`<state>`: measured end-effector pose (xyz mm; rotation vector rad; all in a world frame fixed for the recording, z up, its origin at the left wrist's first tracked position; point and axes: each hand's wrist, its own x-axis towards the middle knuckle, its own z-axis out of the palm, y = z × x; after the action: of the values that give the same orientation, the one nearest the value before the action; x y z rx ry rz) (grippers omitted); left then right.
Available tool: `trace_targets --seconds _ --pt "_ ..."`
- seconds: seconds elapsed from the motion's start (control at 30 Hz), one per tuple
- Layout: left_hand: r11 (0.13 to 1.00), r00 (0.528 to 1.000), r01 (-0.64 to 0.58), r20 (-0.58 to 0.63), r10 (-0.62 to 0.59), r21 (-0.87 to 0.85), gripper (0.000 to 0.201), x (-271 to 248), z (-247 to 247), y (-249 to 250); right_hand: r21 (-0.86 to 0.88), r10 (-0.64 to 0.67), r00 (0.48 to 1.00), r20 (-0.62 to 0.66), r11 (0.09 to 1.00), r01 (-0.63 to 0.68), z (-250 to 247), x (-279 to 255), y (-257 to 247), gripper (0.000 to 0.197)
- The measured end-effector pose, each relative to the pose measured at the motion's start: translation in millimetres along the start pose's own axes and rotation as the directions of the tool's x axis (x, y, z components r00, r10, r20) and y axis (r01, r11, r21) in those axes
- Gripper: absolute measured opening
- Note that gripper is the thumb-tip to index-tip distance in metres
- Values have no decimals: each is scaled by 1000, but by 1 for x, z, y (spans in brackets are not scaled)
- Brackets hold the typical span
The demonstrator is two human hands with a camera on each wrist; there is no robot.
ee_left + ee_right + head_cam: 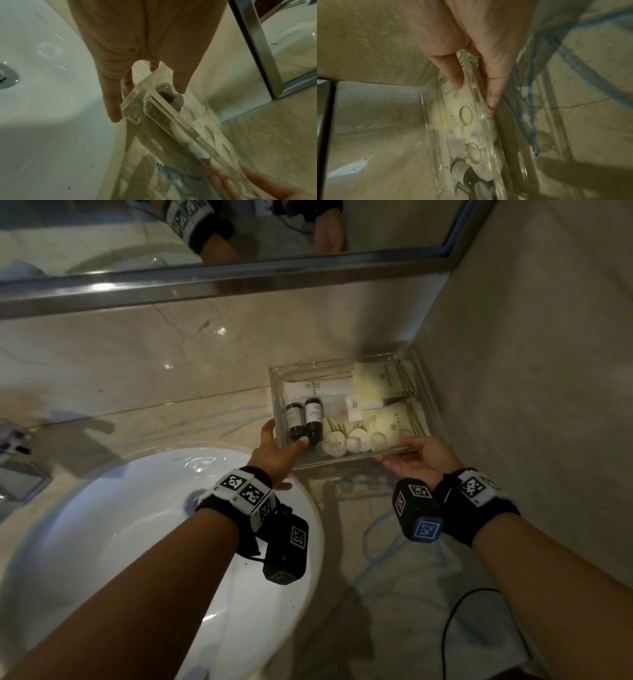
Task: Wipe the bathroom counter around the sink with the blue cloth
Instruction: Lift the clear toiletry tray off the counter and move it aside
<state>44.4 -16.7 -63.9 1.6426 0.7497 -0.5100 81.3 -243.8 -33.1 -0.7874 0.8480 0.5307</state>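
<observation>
No blue cloth shows in any view. Both hands hold a clear acrylic tray [342,364] of toiletries a little above the beige counter [394,577], near the back right corner. My left hand [277,446] grips its near left corner, thumb inside by two dark bottles [305,419], fingers underneath. My right hand [421,455] grips the near right corner, thumb on top. In the left wrist view the left hand [147,102] pinches the tray [171,108]. In the right wrist view the right hand [473,99] pinches the tray [471,135]. Blue scribble marks [380,539] cross the counter.
A white sink [137,525] lies to the left of the tray, its drain [5,77] in the bowl. The faucet [17,446] is at the far left. A steel mirror frame [205,282] runs along the back. A stone side wall [531,371] closes the right. A black cable [459,611] lies on the counter.
</observation>
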Motion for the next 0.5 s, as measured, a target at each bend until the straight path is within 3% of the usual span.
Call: trace_targets --seconds 0.17,0.3,0.5 --pt "987 999 33 19 -30 -157 70 -2 -3 2 -18 -36 999 -7 999 36 -3 1 7 11" --pt "963 995 101 26 -98 -251 82 -3 -2 4 -29 -63 998 -32 998 62 -2 -6 -1 11" --pt "933 986 142 128 -105 -330 66 -3 -3 12 13 -7 999 -39 1000 8 -7 -10 -5 21"
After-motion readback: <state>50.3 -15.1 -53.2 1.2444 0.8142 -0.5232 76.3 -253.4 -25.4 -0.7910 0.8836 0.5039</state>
